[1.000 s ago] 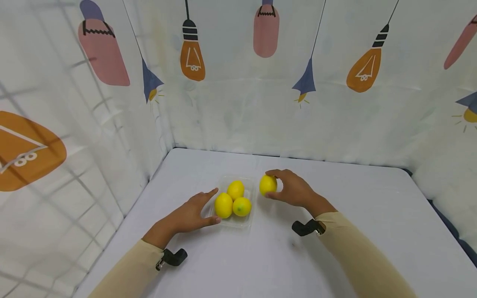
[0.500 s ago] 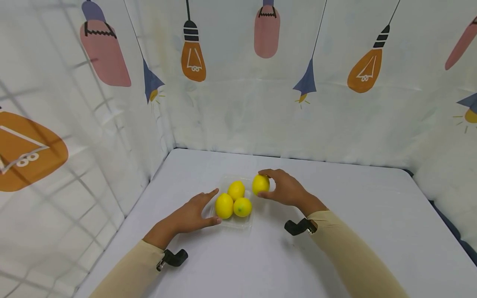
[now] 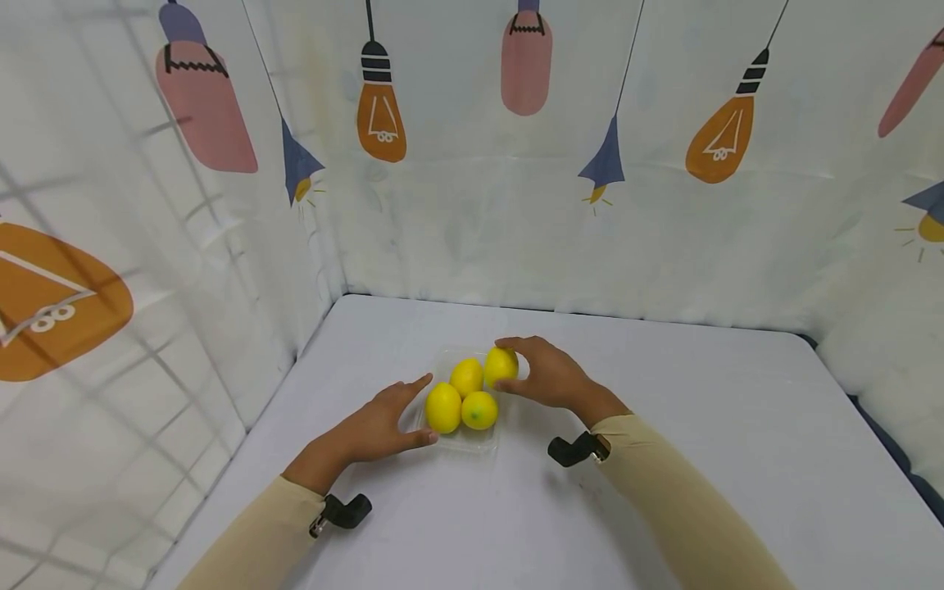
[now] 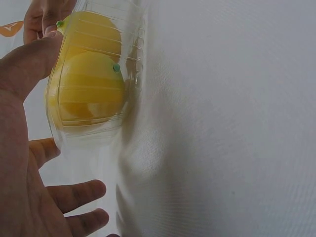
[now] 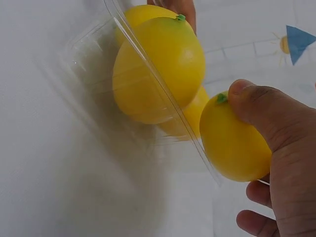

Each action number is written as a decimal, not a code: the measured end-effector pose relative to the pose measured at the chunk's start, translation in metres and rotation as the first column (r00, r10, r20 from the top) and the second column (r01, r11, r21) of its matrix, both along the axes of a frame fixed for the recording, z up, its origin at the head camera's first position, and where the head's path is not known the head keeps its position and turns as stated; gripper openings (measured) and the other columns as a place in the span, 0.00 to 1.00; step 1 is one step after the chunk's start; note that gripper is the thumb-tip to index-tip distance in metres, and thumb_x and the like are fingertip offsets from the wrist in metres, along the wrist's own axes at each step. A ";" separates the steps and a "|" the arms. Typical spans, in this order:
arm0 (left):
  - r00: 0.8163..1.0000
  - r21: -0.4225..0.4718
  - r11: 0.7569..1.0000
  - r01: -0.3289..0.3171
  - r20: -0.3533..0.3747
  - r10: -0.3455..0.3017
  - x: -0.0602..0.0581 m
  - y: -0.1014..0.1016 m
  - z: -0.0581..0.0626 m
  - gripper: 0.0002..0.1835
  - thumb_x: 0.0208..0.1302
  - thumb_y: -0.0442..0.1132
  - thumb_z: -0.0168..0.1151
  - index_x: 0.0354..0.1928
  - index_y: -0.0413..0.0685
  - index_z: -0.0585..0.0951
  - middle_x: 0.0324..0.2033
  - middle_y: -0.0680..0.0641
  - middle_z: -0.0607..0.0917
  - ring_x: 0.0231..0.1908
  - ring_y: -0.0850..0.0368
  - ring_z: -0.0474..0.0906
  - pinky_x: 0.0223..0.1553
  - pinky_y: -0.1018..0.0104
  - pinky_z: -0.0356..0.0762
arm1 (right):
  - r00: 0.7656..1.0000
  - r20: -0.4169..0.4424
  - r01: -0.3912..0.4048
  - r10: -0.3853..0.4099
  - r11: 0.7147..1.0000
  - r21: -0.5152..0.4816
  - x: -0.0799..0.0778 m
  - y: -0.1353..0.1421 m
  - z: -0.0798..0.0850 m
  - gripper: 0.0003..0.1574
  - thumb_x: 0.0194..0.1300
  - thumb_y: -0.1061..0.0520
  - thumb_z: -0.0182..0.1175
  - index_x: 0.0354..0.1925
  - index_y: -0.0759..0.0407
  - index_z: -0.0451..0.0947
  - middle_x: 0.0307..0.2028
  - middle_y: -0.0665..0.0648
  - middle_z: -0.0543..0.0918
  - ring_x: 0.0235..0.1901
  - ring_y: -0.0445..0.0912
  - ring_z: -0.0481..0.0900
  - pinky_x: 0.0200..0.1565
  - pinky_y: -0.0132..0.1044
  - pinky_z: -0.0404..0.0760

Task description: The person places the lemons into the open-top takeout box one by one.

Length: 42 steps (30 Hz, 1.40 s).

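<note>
A clear plastic container stands on the table with three yellow lemons inside. My right hand pinches another lemon between thumb and fingers, its green stem tip near the thumb. In the right wrist view that lemon is at the container's rim, on the upper side of it. At the container's left side my left hand spreads its thumb and fingers around the wall; the left wrist view has the thumb along the rim. Whether it presses the plastic I cannot tell.
A white cloth covers the table. Behind and to the left hang white curtains printed with lamps and bulbs. Each wrist carries a small black camera mount.
My right hand has moved left with its lemon, from beside the container to over its far right corner. The left hand and the three lemons have stayed in place.
</note>
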<state>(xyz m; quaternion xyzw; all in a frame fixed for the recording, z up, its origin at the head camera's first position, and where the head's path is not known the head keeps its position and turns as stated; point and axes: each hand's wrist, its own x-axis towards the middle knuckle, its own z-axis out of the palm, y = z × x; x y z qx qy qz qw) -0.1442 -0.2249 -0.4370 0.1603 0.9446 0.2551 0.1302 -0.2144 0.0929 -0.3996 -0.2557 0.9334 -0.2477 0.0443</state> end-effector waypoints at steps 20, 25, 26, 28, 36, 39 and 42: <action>1.000 0.012 1.000 0.007 -0.011 -0.006 0.000 -0.001 -0.004 0.57 0.57 0.75 0.64 0.83 0.64 0.51 0.78 0.44 0.59 0.77 0.37 0.50 0.70 0.32 0.54 | 1.000 -0.029 -0.007 0.010 0.997 0.082 0.002 -0.016 -0.013 0.38 0.71 0.38 0.64 0.72 0.49 0.73 0.68 0.52 0.76 0.67 0.50 0.71 0.68 0.51 0.70; 1.000 0.007 1.000 0.002 -0.013 -0.002 0.000 -0.001 -0.004 0.58 0.56 0.76 0.64 0.83 0.63 0.52 0.78 0.45 0.59 0.77 0.37 0.49 0.70 0.32 0.53 | 1.000 -0.028 0.004 -0.002 0.996 0.094 0.004 -0.016 -0.016 0.36 0.70 0.39 0.65 0.72 0.45 0.72 0.67 0.52 0.76 0.66 0.50 0.72 0.67 0.51 0.72; 1.000 0.008 1.000 0.001 -0.014 -0.001 0.000 -0.001 -0.004 0.58 0.56 0.75 0.65 0.83 0.63 0.52 0.78 0.45 0.59 0.77 0.37 0.49 0.70 0.31 0.53 | 1.000 -0.030 -0.004 0.007 0.996 0.089 0.004 -0.017 -0.017 0.37 0.70 0.39 0.65 0.73 0.44 0.72 0.67 0.51 0.76 0.66 0.50 0.72 0.67 0.51 0.72; 1.000 0.006 1.000 -0.001 -0.016 0.001 0.000 0.000 -0.004 0.58 0.57 0.75 0.65 0.83 0.63 0.52 0.78 0.45 0.59 0.77 0.38 0.48 0.71 0.32 0.53 | 0.999 -0.037 -0.019 0.022 0.997 0.079 0.004 -0.017 -0.018 0.36 0.70 0.40 0.65 0.73 0.43 0.72 0.67 0.51 0.76 0.66 0.49 0.72 0.67 0.50 0.71; 1.000 0.000 1.000 -0.006 -0.011 0.006 0.000 0.001 -0.004 0.58 0.56 0.76 0.64 0.83 0.64 0.51 0.78 0.46 0.59 0.78 0.38 0.47 0.70 0.31 0.53 | 0.999 -0.044 0.008 -0.004 0.994 0.105 0.004 -0.016 -0.021 0.33 0.68 0.40 0.69 0.66 0.49 0.79 0.61 0.51 0.81 0.64 0.49 0.72 0.66 0.47 0.72; 1.000 -0.004 1.000 -0.009 -0.012 0.009 -0.001 0.001 -0.004 0.58 0.56 0.76 0.64 0.83 0.64 0.51 0.78 0.46 0.58 0.78 0.38 0.46 0.70 0.31 0.52 | 0.997 -0.069 -0.008 0.018 0.990 0.140 0.003 -0.017 -0.022 0.33 0.68 0.40 0.67 0.66 0.52 0.80 0.63 0.51 0.80 0.66 0.49 0.70 0.68 0.47 0.70; 1.000 -0.006 1.000 -0.009 -0.012 0.009 -0.001 0.001 -0.003 0.58 0.56 0.76 0.64 0.83 0.64 0.51 0.78 0.45 0.58 0.78 0.38 0.46 0.70 0.31 0.52 | 0.996 -0.086 -0.014 0.031 0.983 0.184 0.003 -0.018 -0.022 0.33 0.70 0.39 0.65 0.66 0.51 0.79 0.67 0.51 0.77 0.69 0.49 0.67 0.69 0.47 0.68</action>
